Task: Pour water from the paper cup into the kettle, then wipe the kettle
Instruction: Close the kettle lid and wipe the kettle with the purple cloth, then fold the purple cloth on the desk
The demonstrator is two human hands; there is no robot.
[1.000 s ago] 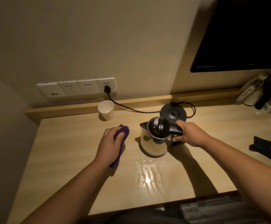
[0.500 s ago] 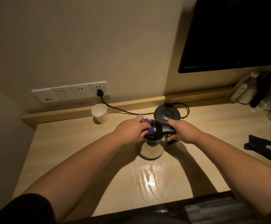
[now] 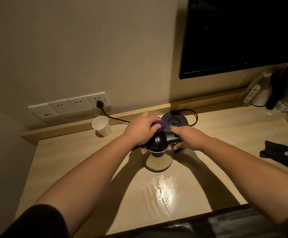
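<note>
A steel kettle [image 3: 159, 159] with a black lid and handle stands on the wooden desk [image 3: 81, 162], off its base. My right hand [image 3: 187, 138] is closed around the black handle. My left hand [image 3: 142, 130] presses a purple cloth [image 3: 158, 124] onto the far side of the lid and hides most of it. The white paper cup [image 3: 102, 126] stands upright by the wall, to the left of the kettle and apart from both hands.
The round black kettle base [image 3: 174, 121] sits just behind the kettle, its cord running to a wall socket strip [image 3: 69, 107]. A wet patch [image 3: 163, 191] shines in front of the kettle. A dark folded cloth [image 3: 283, 156] lies at the right; bottles [image 3: 261, 90] stand under the dark screen [image 3: 242, 35].
My left hand carried the purple cloth from the desk onto the kettle lid and now rubs toward its far side. My right hand keeps its hold on the handle.
</note>
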